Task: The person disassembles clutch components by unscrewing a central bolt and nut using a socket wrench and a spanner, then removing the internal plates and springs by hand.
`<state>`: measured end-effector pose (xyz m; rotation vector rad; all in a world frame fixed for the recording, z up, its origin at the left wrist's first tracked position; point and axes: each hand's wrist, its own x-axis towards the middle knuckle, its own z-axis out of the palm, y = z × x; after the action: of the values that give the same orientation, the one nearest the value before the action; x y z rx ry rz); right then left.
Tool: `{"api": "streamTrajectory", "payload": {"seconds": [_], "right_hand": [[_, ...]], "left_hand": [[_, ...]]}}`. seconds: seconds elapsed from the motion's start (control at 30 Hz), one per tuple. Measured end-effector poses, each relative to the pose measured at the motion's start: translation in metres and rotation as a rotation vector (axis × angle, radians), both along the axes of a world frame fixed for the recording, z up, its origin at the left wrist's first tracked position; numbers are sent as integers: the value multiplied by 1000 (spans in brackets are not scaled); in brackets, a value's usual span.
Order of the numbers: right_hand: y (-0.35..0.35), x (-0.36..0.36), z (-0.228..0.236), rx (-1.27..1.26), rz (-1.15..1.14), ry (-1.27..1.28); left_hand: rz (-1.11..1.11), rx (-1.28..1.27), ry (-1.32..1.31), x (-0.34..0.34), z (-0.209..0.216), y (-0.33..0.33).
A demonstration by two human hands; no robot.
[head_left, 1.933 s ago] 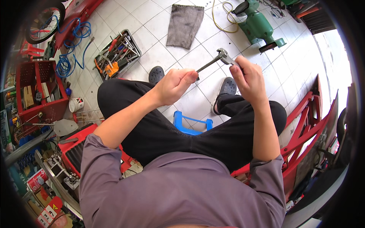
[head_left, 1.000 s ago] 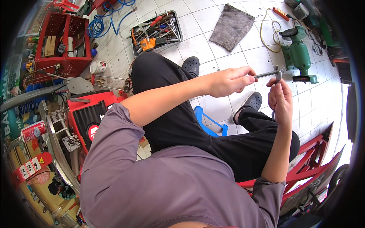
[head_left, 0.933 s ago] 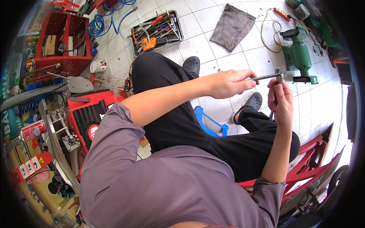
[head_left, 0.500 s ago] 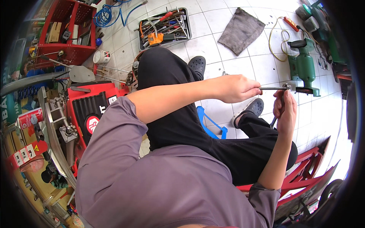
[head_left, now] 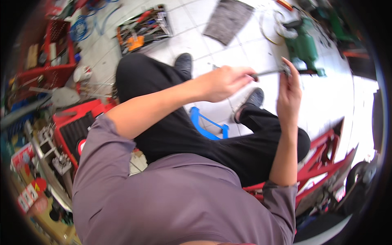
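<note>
In the head view, my left hand [head_left: 223,83] is closed on one end of a thin dark metal rod [head_left: 268,73], blurred by motion. The rod points right, roughly level, over the floor in front of my knees. At its far end is a small grey metal piece [head_left: 287,70], too smeared to name. My right hand [head_left: 290,96] is raised with its fingertips pressed around that piece, thumb side hidden in part. The rod's tip meets the piece between these fingers.
A black tray [head_left: 121,44] of mixed hand tools lies far left, near a red metal cabinet [head_left: 67,49]. Right of centre stands a green bench grinder [head_left: 304,45]. A grey mat [head_left: 228,20] lies on the tiles; a blue stool frame [head_left: 200,125] shows between my legs.
The whole view has shifted, with the surroundings sliding left and up. My right fingers have straightened upward at the piece. A second dark rod below my right hand no longer shows.
</note>
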<state>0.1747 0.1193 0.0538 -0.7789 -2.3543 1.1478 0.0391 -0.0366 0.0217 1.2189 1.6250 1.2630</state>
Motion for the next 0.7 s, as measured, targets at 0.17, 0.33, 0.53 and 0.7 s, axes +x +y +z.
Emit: {"api": "streamTrajectory", "payload": {"seconds": [0.17,0.33,0.53,0.7], "right_hand": [[1,4,0,-142,0,-28],[2,6,-1,-102,-2,6],[2,8,-2,-234,37,44],[4,8,-5,-542,64,153]], "left_hand": [[-33,-135,-88,0,23,3],[-45,-145,-81,2,23,4],[-20,-18,62,3,5,3],[-65,-83,93,-1,17,-1]]}}
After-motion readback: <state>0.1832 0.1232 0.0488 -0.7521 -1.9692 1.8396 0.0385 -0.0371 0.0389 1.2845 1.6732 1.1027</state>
